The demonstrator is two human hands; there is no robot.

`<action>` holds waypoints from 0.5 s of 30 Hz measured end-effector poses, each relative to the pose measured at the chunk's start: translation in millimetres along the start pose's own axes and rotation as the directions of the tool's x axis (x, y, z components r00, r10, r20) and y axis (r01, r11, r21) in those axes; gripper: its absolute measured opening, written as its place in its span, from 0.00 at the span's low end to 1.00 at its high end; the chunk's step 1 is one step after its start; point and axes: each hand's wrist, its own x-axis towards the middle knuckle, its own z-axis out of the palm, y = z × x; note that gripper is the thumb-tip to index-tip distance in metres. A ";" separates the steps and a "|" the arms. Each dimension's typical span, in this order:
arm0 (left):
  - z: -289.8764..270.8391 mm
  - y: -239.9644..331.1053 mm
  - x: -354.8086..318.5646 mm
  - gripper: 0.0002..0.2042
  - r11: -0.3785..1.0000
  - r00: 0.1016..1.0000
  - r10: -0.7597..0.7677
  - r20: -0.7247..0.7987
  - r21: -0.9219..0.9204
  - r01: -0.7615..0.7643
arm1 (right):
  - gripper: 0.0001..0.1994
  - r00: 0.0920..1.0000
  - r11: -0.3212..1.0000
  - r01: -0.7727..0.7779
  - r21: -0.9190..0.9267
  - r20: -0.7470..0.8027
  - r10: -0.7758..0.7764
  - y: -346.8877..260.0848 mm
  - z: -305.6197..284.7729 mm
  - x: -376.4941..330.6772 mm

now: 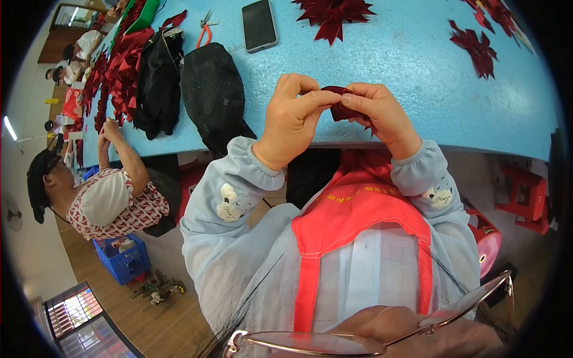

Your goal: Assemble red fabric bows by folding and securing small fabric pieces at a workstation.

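Above the near edge of the blue table (412, 48), both my hands are closed on a dark red ribbon piece (341, 111). My left hand (291, 116) pinches its left upper edge between thumb and forefinger. From the other side my right hand (382, 112) grips the same piece, its thumb pressed on top. The two thumbs almost meet, and pointed ribbon tails hang below the right fingers. Part of the ribbon is hidden behind my fingers. A dark red ribbon bow (334, 15) with pointed tails lies beyond my hands, and a smaller ribbon piece (476, 49) lies to the right.
At left lie a black mesh item (213, 89), a black cloth bundle (160, 83), orange-handled cutters (205, 33) and a phone (259, 25). Red bows (126, 65) are heaped beyond them. A co-worker (113, 191) sits at left, near a blue crate (124, 261). Red stools (522, 197) stand at right.
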 end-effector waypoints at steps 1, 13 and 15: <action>0.0 -1.6 -0.2 0.14 1.000 0.998 -0.003 -0.057 0.023 0.004 | 0.11 1.000 1.000 0.003 -0.004 0.007 -0.003 -1.4 1.5 -0.8; 10.5 4.6 -6.4 0.11 0.874 0.963 0.245 -0.113 0.456 -0.169 | 0.10 0.994 0.988 0.002 0.153 -0.106 0.014 -2.7 5.8 -1.9; 10.8 7.9 -6.3 0.10 0.877 0.973 0.210 -0.096 0.457 -0.145 | 0.09 0.994 0.989 0.046 0.139 -0.109 -0.031 6.5 1.0 1.4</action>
